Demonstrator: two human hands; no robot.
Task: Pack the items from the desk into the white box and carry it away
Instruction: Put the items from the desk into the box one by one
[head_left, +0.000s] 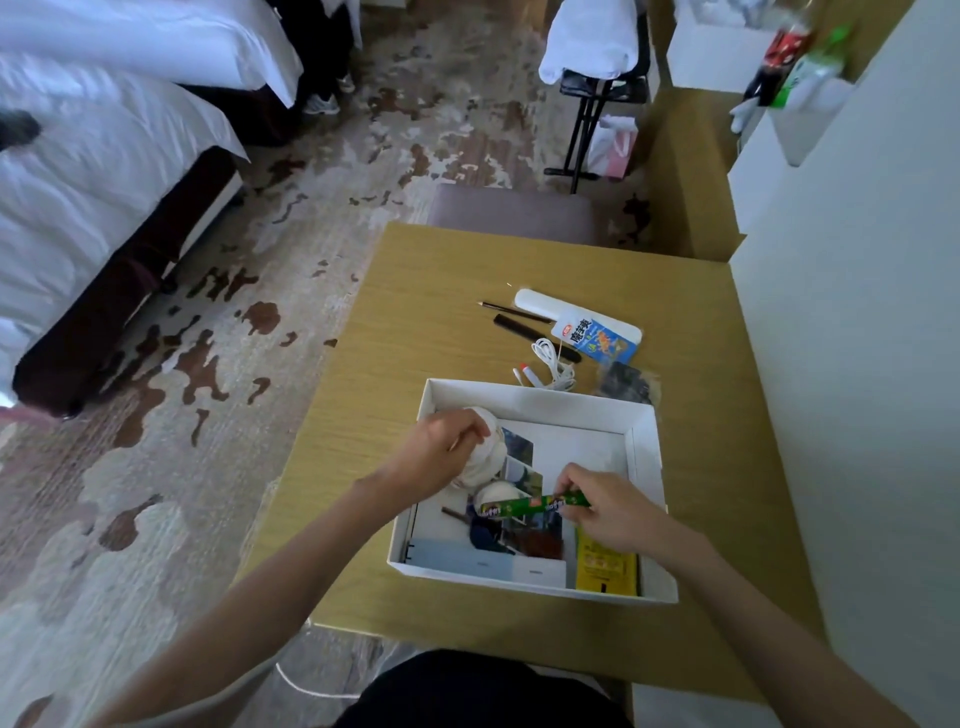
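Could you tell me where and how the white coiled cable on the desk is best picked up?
Judging from its pose, pinch the white cable at the bunched middle of its coil, coming straight down from above. It lies flat on the desk beyond the white box, loops gathered, so one pinch should lift them together; the loose red-tipped end would dangle.

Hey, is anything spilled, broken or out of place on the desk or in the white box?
Nothing stands out. The white box sits flat on the desk; the white cable lies loosely tangled but intact.
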